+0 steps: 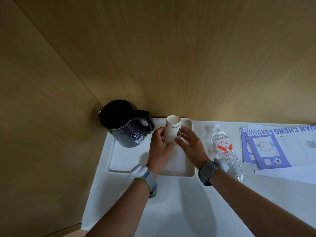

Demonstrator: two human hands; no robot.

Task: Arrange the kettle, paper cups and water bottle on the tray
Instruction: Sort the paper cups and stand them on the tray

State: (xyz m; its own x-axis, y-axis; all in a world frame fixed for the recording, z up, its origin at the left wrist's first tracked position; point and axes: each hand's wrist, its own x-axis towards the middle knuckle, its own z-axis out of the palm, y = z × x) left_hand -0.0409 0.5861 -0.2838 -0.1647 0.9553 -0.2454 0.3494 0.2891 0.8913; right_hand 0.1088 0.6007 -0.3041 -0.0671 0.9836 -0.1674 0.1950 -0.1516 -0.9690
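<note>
Both hands on paper cups, held over far part of tray, just right of kettle. Left hand wrapped round left side of wall, thumb pressed near base; right hand fingers curved against right side, thumb low on front. Count of cups in the stack not readable; looks like one nested column, open mouth tilted toward far wall. Whether base touches tray: cannot tell, hidden by hands.

Handling, judged: very light, thin wall, crushes under squeeze; best taken mid-wall with gentle opposed pressure, or near rolled rim where stiffest. Nested cups may stick, so a slight twist probably needed to part them.

Kettle standing upright on tray's far-left corner, handle pointing right. Likely heaviest item; handle the obvious hold.

Water bottle off tray, on white counter to the right, near purple leaflets. Clear thin plastic, apparently full: moderate weight, smooth, dents slightly; grip at labelled waist
</note>
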